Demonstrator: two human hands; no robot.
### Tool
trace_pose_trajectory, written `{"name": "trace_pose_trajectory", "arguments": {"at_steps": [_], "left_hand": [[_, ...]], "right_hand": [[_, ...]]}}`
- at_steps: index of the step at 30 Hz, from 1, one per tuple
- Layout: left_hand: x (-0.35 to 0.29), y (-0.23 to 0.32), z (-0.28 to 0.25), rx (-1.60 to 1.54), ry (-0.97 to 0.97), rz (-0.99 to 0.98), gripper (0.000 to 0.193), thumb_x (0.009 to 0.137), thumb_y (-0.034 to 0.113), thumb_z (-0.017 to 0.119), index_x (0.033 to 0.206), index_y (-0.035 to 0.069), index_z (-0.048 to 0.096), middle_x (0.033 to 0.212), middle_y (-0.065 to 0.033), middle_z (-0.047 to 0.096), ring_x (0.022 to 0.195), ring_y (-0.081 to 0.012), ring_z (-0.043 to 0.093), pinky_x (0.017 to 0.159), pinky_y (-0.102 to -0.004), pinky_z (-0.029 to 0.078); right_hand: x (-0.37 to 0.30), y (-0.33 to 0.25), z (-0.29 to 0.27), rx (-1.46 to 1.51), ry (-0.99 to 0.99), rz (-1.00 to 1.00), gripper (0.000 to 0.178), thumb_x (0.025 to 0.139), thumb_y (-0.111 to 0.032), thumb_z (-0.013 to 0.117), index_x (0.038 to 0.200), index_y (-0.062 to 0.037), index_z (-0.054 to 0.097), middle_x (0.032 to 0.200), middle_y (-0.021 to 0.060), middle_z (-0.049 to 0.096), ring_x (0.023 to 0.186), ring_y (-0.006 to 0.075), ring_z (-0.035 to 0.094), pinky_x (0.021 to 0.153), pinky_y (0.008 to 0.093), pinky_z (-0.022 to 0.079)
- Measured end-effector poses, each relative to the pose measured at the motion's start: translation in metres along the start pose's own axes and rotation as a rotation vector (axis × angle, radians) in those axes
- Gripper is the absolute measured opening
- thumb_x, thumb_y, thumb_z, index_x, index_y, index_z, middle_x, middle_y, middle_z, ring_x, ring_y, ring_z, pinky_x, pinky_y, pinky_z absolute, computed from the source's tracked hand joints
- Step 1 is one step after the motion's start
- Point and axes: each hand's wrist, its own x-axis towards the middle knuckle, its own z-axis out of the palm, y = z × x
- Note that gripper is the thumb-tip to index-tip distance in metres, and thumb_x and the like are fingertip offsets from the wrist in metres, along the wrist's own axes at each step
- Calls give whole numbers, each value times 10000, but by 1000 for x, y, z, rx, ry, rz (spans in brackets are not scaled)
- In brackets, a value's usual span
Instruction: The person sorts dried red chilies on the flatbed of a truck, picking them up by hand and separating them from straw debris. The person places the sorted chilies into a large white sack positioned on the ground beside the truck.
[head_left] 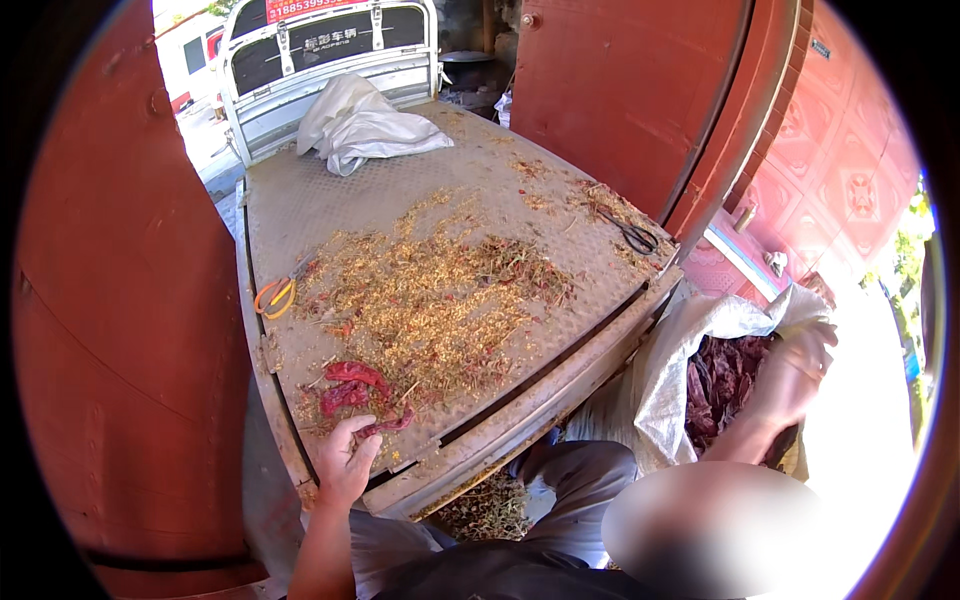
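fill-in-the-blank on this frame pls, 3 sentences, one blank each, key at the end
1. The left hand pinches a dried red ____ at the near edge of the metal truck bed.
2. The right hand reaches into a white ____ of dark red dried peppers.
3. The scissors lying left of the seed pile have ____ handles.

Missing words: pepper; sack; orange

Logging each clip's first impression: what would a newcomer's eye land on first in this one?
First, the wide scatter of yellow seeds and chaff across the metal truck bed, with a few dried red chillies at its near edge, where the left hand pinches one. To the right, the right hand reaches into a white woven sack full of dark red chillies. Orange-handled scissors lie at the bed's left edge.
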Motion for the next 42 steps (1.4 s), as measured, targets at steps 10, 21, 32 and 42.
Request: {"name": "trace_pose_trajectory", "arguments": {"at_steps": [10,21,32,42], "left_hand": [[4,11,5,9,21,-7,292,923,102,714,1182,-24,667,934,-72,711,793,-110,655,721,-279,535],[2,20,3,103,-3,-1,290,903,64,724,1179,-7,675,831,-29,682,726,-82,616,654,-261,504],[3,19,1,67,-20,-10,285,914,67,714,1180,-20,662,856,-32,671,749,-85,618,670,-260,506],[2,15,-2,31,-26,-72,280,904,82,727,1159,-23,677,950,-78,708,842,-124,655,764,-285,530]], "right_hand": [[-46,141,-90,-946,558,483,182,1046,-148,511,1125,-32,627,815,4,633,564,89,527,509,229,378],[-41,201,-202,-1425,360,725,167,1000,-150,590,1072,-25,674,782,-1,650,627,95,586,556,240,440],[-16,228,-233,-2234,-241,656,194,905,-268,646,973,-114,743,906,175,728,866,389,697,764,483,553],[4,250,-240,-2376,-335,705,175,910,-278,640,958,-152,752,908,151,731,854,367,709,745,498,565]]}}
